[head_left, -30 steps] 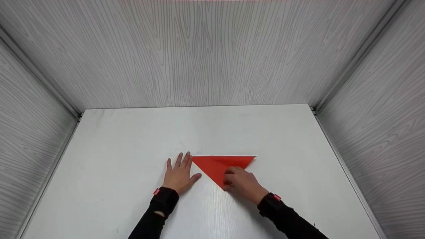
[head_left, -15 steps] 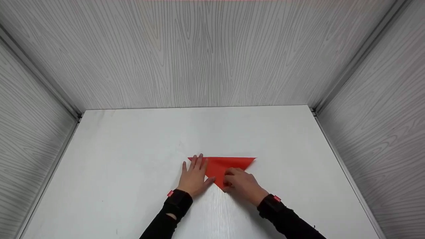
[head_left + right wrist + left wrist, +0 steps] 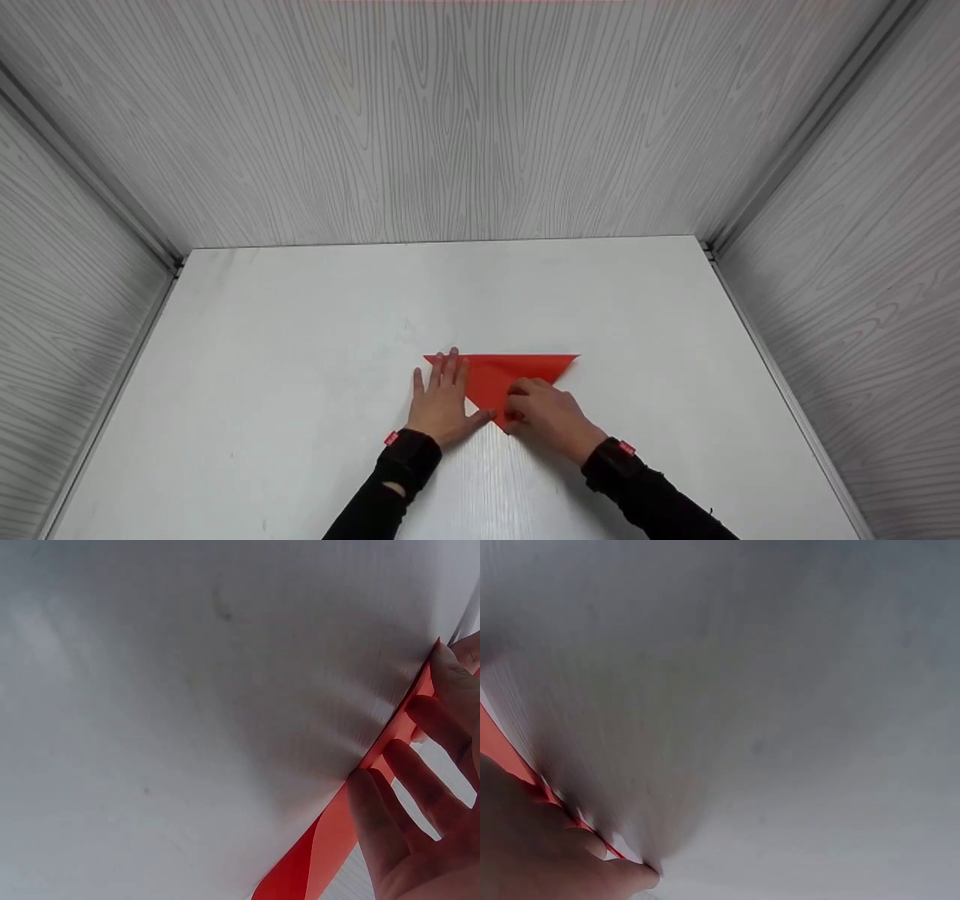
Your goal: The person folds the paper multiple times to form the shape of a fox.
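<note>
A red sheet of paper (image 3: 486, 381), folded into a triangle, lies on the white table with its long edge away from me and a corner towards me. My left hand (image 3: 439, 414) rests over its left part, fingers spread and straight, the thumb reaching towards the near corner. On the right side, my right hand (image 3: 553, 421) has curled fingers holding the paper near that corner. Seen from the right wrist, several fingertips (image 3: 362, 778) touch the paper (image 3: 335, 829) along its edge, and the far end of the paper curves up slightly. The right palm hides part of the triangle.
The white tabletop (image 3: 300, 322) extends around the paper on all sides. Grey wood-grain panels stand at the back (image 3: 450, 120), at the left (image 3: 67, 300) and at the right (image 3: 862, 285). Both wrists carry black bands.
My left hand has moved right, from beside the triangle's left tip onto its left part, and the thumb has shifted closer to the near corner. The right hand has stayed in place.
</note>
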`<state>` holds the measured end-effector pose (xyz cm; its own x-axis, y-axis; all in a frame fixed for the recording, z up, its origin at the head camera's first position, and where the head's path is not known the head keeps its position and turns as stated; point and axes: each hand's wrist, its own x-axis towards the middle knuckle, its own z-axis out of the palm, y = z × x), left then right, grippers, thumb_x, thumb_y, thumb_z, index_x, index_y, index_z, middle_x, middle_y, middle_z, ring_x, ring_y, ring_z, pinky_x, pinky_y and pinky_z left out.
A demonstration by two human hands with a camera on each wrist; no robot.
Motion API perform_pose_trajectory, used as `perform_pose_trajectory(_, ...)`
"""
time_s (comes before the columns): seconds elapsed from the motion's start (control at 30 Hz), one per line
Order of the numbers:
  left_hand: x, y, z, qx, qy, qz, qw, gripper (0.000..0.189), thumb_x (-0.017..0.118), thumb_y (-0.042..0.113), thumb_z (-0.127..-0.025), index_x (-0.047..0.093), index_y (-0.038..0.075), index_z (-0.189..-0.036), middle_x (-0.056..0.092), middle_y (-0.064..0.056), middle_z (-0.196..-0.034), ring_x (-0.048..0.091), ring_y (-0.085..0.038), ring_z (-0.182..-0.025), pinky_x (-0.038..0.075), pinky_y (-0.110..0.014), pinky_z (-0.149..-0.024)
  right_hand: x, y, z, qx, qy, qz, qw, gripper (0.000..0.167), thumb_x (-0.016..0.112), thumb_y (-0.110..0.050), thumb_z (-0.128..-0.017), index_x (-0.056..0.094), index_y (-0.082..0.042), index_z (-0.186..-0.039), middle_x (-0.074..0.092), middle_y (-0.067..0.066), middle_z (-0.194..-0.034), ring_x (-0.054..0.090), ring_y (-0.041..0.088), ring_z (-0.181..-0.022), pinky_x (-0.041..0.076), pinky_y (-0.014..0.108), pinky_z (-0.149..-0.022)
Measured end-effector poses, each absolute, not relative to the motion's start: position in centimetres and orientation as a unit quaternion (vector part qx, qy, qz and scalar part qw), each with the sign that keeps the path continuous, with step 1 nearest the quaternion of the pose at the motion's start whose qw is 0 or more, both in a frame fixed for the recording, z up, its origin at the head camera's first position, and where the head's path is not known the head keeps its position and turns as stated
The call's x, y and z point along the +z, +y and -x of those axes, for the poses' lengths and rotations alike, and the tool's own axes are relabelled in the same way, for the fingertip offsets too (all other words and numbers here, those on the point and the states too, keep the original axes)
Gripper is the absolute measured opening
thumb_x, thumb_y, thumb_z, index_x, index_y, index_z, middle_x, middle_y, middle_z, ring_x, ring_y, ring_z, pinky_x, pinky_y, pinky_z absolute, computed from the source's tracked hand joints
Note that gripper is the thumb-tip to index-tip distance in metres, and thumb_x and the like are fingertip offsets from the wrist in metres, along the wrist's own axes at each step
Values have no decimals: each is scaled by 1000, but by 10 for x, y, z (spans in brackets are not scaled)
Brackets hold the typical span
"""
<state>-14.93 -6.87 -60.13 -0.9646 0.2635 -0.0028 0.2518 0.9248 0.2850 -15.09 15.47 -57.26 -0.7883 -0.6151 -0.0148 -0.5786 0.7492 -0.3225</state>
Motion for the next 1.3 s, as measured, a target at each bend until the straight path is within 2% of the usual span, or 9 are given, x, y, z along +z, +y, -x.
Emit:
perform_pose_trajectory(0.4,-605,-67,149,122,983,-139,0,100,64,68,-89,32,7,-162,28,-15,-168,21,-42,-154,19,-70,-118,-572,154,150,-138,936,321,55,15,82,-34,-90,77,-23,-99,63,-2,-116,58,20,-111,60,42,-72)
perform_pose_trajectory(0.67,-605,-66,149,120,984,-133,-2,104,67,68,-87,32,4,-161,29,-15,-167,22,-41,-154,20,-69,-119,-572,154,150,-139,935,323,52,18,82,-36,-90,77,-22,-100,64,-2,-114,59,19,-110,60,40,-73)
perform_pose_trajectory(0.9,-609,-67,150,117,985,-127,1,108,66,69,-86,31,1,-161,25,-17,-169,21,-41,-154,19,-68,-119,-573,154,151,-143,934,321,56,16,82,-35,-90,77,-22,-98,63,-2,-114,58,19,-110,59,40,-72)
perform_pose_trajectory(1.07,-607,-68,149,121,985,-125,4,108,68,68,-85,32,0,-160,28,-18,-167,24,-41,-153,19,-68,-119,-573,153,152,-135,936,320,61,14,83,-33,-90,75,-23,-95,63,-2,-115,58,20,-110,59,42,-71)
perform_pose_trajectory(1.3,-602,-68,149,126,984,-129,7,109,71,67,-84,32,0,-160,29,-19,-167,26,-41,-153,20,-68,-119,-566,154,158,-136,932,327,81,17,85,-33,-87,75,-22,-97,64,-2,-110,57,18,-104,57,36,-75)
